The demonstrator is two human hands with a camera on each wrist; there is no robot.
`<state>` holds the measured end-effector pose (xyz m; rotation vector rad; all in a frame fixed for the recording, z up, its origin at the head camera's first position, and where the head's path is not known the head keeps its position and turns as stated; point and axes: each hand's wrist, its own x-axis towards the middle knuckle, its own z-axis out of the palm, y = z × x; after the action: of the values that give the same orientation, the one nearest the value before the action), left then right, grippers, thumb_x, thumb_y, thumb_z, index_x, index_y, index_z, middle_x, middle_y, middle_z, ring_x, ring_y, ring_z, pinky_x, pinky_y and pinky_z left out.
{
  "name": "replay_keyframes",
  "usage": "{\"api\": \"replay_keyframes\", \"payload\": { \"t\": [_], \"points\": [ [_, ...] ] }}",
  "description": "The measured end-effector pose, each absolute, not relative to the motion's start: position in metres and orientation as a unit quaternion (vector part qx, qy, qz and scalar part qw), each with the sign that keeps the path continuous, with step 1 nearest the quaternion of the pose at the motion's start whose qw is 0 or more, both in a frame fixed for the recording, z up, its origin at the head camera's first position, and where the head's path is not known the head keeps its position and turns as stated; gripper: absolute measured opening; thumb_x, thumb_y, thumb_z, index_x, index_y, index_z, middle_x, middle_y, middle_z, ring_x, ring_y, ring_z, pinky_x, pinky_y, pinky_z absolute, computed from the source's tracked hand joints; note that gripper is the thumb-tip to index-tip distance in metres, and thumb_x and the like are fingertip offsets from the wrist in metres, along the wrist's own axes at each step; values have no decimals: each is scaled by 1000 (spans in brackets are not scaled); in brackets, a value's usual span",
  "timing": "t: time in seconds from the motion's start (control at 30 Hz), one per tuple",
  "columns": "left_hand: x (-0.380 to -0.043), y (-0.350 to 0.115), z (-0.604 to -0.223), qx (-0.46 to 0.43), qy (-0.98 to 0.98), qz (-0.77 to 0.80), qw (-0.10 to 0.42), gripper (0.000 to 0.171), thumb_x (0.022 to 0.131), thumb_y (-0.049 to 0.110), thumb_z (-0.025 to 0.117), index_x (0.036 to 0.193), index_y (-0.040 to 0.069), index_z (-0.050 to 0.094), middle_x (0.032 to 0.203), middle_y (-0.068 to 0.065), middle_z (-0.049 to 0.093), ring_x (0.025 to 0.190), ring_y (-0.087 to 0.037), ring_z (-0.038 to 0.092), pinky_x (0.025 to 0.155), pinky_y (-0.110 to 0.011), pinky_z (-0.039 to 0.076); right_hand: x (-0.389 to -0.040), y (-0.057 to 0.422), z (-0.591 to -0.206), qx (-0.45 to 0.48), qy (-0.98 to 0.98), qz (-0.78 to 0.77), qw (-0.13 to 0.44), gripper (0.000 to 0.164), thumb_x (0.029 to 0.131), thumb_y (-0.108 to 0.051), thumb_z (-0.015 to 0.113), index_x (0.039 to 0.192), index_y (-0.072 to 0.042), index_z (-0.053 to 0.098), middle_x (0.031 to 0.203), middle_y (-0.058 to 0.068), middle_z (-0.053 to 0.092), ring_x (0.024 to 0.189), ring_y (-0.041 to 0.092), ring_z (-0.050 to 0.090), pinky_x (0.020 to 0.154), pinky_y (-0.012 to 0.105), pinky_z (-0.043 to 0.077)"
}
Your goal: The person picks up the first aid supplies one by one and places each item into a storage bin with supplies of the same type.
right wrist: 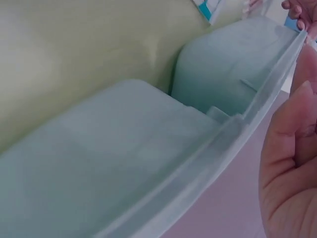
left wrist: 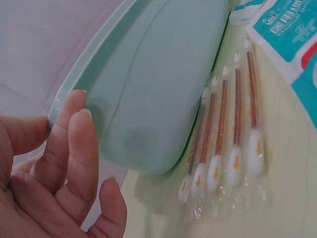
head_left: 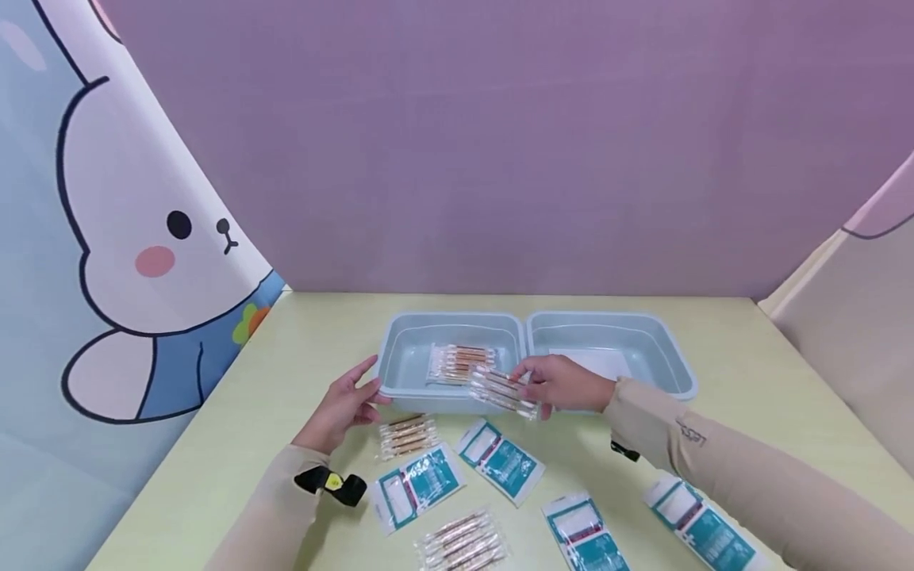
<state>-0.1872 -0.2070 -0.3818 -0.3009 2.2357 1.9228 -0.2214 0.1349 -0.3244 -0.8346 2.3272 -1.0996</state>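
My left hand [head_left: 346,408] pinches the rim of the left light-blue plastic tub [head_left: 401,353] at its near left corner. With my right hand [head_left: 567,383] I hold a clear pack of cotton swabs [head_left: 496,388] over that tub's front rim. Inside the tub lies another pack of brown-stemmed swabs [head_left: 453,366]. Just below the left hand, a further swab pack [left wrist: 218,144] lies flat on the table. The right wrist view shows part of the right hand [right wrist: 292,153] beside the tub rims; the swabs it holds are hidden there.
Adjoining on the right is a second blue tub [head_left: 660,361] with a flat whitish item [head_left: 596,362] inside. Several teal-and-white medical gauze packets [head_left: 502,460] and another swab pack [head_left: 462,543] lie on the pale table [head_left: 214,476]. A purple wall [head_left: 514,159] stands behind.
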Motion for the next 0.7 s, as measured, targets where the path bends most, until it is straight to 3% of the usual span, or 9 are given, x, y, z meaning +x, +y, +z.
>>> {"api": "replay_keyframes", "payload": {
  "t": [0.17,0.4,0.53,0.7],
  "points": [
    [-186,-202,-382,-112,771,622,75,53,102,19,46,152,12,27,78,-2,70,55,-13,58,63,-28,46,-234,115,-316,-299,856,-368,206,25,97,-3,53,121,2,56,73,5,56,51,22,55,56,34,48],
    [-183,-199,-379,-116,758,636,83,53,104,20,40,154,16,21,78,-2,69,58,-16,60,64,-29,47,-253,81,-301,-308,875,-324,187,29,98,-3,52,126,-3,57,78,7,58,52,25,55,51,28,44],
    [-180,-198,-379,-111,739,658,92,53,104,18,38,154,17,19,76,0,69,57,-13,58,64,-28,48,-262,64,-293,-312,877,-313,189,30,97,-1,52,126,-2,56,100,11,65,49,19,53,55,28,48],
    [-177,-196,-379,-109,727,671,96,53,104,17,38,154,17,19,74,0,69,55,-12,58,64,-28,47,-272,45,-286,-308,878,-307,201,31,96,1,52,127,-2,57,118,17,61,50,14,53,59,33,52]
  ]
}}
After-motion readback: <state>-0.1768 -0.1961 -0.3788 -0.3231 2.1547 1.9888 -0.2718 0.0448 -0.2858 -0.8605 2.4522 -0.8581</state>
